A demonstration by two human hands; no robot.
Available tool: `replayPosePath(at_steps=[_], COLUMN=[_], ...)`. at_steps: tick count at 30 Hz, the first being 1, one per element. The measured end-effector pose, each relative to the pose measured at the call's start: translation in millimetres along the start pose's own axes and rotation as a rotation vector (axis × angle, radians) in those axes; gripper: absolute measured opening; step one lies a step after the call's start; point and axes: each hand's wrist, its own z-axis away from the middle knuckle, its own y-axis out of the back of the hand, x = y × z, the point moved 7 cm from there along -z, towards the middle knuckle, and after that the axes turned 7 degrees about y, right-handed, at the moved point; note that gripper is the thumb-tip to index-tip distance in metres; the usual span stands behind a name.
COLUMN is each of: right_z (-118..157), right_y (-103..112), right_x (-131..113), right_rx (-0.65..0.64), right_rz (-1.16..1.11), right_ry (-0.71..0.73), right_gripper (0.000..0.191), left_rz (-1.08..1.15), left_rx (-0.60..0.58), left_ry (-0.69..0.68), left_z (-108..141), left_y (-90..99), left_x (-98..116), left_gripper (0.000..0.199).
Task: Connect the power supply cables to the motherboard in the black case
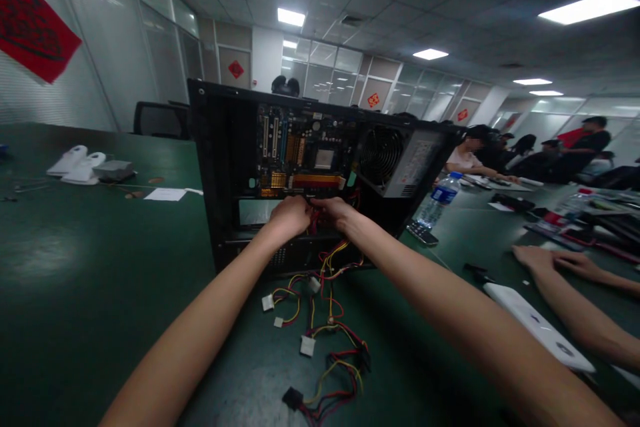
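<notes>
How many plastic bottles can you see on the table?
2: a blue-capped bottle just right of the computer case, and a red-capped bottle farther right. The case may hide others.

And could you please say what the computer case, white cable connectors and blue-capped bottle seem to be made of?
The computer case looks like matte, black-painted sheet metal, judging by its narrow edges. The white cable connectors are probably moulded plastic, given their opaque, blocky look. The blue-capped bottle seems clear, glossy plastic, since its wall is transparent.

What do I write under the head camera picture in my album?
Left hand and right hand close together below the motherboard in an open computer case, cables spilling onto the green table.
</notes>
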Motion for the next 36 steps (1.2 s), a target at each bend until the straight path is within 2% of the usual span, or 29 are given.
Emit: replayPosePath(at_steps=[6, 17, 36], right_z=[-6, -12, -12], right_y=[0, -5, -3], right_x=[3, 7, 4], right_rx=[0.027, 0.007, 0.04], right_rz=[-0.012, -0.038, 0.0], right_ry=[0.001, 0.032, 0.078], right_gripper=[0.019, 0.024, 0.025], left_rz=[-0.065, -0.112, -0.123], left_rx=[0.029, 0.102, 0.082], left_ry=[0.041, 0.049, 0.007], left_z=[-1, -1, -2], left_y=[7.0, 10.9, 8.2], left_x=[6, 3, 5], left_gripper=[0.033, 0.035, 0.034])
